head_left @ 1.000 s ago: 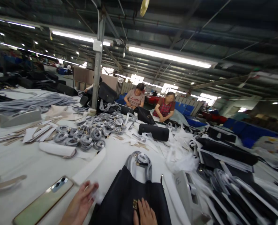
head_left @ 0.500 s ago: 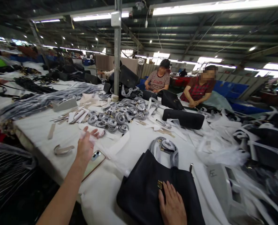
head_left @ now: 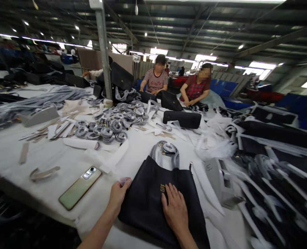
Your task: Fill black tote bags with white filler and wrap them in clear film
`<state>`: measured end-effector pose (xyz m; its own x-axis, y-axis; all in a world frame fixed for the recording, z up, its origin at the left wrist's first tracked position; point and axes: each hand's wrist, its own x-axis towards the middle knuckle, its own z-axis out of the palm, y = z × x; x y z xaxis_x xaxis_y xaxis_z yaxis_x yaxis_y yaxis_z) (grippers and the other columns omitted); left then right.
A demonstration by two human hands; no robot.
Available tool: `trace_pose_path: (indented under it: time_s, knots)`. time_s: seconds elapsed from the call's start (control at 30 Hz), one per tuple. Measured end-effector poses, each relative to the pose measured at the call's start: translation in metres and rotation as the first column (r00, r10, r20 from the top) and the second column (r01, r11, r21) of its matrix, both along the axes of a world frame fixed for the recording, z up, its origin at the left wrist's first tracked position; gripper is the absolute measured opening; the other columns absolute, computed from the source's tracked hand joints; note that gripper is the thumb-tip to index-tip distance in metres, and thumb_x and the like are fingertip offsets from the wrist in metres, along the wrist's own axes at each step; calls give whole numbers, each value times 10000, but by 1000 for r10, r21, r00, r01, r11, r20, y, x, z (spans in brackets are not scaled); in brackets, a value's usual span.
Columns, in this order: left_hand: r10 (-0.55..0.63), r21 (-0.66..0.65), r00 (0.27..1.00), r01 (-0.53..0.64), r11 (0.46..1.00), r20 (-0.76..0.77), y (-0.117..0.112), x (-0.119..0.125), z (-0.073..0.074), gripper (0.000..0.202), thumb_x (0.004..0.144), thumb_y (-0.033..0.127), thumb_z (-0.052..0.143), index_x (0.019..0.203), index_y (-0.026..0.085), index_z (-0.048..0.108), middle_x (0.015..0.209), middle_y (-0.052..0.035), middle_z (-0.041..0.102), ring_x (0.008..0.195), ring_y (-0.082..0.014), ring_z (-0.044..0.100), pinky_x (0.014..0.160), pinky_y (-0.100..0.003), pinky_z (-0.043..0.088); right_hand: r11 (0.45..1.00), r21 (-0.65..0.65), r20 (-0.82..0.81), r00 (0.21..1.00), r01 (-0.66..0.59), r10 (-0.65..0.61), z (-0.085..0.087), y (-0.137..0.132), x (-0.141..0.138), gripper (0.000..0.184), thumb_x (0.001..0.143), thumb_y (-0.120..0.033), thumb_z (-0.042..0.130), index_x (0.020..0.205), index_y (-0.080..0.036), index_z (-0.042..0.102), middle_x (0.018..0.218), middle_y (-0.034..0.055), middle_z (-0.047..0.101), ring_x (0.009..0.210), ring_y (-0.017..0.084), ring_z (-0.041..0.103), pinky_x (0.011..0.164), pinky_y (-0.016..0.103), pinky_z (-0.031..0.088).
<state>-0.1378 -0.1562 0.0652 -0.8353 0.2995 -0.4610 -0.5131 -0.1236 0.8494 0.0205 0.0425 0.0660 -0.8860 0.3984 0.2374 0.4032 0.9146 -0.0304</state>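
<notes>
A black handbag (head_left: 145, 197) with a gold clasp (head_left: 162, 188) lies on the white-covered table in front of me. My right hand (head_left: 175, 207) rests flat on its front beside the clasp, fingers stretched out. At the bag's left edge, my left hand (head_left: 118, 193) has thumb and fingers pinched together on a small bit of thin translucent film (head_left: 124, 180). The bag's handle (head_left: 175, 159), wrapped in clear plastic, stands up behind it, with a coiled wrapped strap (head_left: 168, 148) inside the loop. A light green phone (head_left: 79, 188) lies left of my left hand.
A grey tape dispenser (head_left: 220, 183) stands right of the bag, near piled black bags and white strips. Coiled wrapped straps (head_left: 115, 126) and paper strips (head_left: 61, 128) lie beyond the phone. Two people (head_left: 157, 77) work across the table, near a metal post (head_left: 104, 52).
My left hand has come back from over the table beyond the phone to the bag's left edge. My right hand stays on the bag. The view has turned right.
</notes>
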Motion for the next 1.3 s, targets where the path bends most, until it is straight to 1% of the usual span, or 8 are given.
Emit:
trace_pose_path:
  time_s: [0.2, 0.4, 0.57, 0.63, 0.8, 0.97, 1.1, 1.3]
  knots:
    - [-18, -132, 998, 9, 991, -67, -11, -8, -11, 433, 591, 495, 777, 771, 106, 718, 628, -37, 684, 649, -215, 626, 580, -280, 446, 999, -31, -8, 1000, 7, -7, 1, -3, 0, 476, 934, -406, 392, 1301, -143, 542, 1388, 104, 511, 1295, 268, 445, 1075, 429, 302]
    - [14, -96, 996, -22, 995, -86, -15, -11, -10, 438, 585, 526, 762, 719, 136, 612, 615, -14, 626, 601, -188, 602, 539, -280, 450, 1000, -15, -34, 999, 25, -26, 0, -2, 4, 466, 937, -409, 396, 1290, -150, 554, 1379, 100, 521, 1281, 267, 462, 1066, 426, 313]
    - [342, -164, 928, -365, 917, -150, -44, -4, -24, 559, 678, 533, 696, 1091, 216, 492, 867, -16, 626, 788, -186, 621, 726, -331, 500, 1000, 3, -59, 998, 21, -21, -3, 0, 6, 449, 936, -414, 410, 1296, -185, 550, 1382, 73, 523, 1268, 247, 479, 1055, 405, 334]
    - [365, -246, 892, -429, 870, -265, -57, -4, -25, 574, 703, 532, 663, 1153, 233, 471, 921, -26, 607, 831, -201, 607, 764, -352, 492, 1000, 6, -75, 997, 18, -18, -6, 2, 5, 456, 928, -426, 422, 1281, -176, 565, 1370, 82, 534, 1257, 260, 490, 1047, 416, 341]
    - [230, -319, 794, -465, 826, -562, -69, -35, 12, 482, 777, 514, 542, 1145, 207, 486, 1007, -72, 607, 904, -227, 610, 833, -358, 485, 999, 36, -94, 995, -28, 32, -16, 10, 2, 483, 914, -431, 425, 1277, -148, 569, 1356, 109, 543, 1242, 289, 501, 1033, 450, 342]
    - [-180, -534, 772, -231, 813, -609, -47, -103, 51, 404, 771, 476, 553, 1060, 194, 569, 989, -89, 663, 882, -233, 640, 805, -324, 484, 996, 43, -91, 993, -75, 78, -20, 13, 2, 462, 915, -409, 411, 1268, -162, 577, 1358, 103, 544, 1247, 290, 493, 1031, 454, 339]
    - [-381, -680, 748, -125, 723, -543, -23, -136, 43, 411, 694, 398, 652, 1032, 175, 584, 1013, -117, 664, 970, -268, 619, 916, -361, 422, 999, 20, -90, 995, -29, 31, -17, 11, 2, 486, 917, -437, 410, 1275, -151, 571, 1354, 111, 545, 1246, 282, 495, 1039, 443, 339]
    - [-573, -866, 743, -20, 499, -346, -17, -147, 13, 444, 600, 270, 691, 1001, 146, 545, 1121, -188, 593, 1054, -338, 582, 886, -396, 411, 1000, -10, -92, 996, 6, -7, -7, 5, 3, 463, 927, -429, 421, 1280, -167, 567, 1364, 96, 538, 1254, 261, 493, 1053, 425, 338]
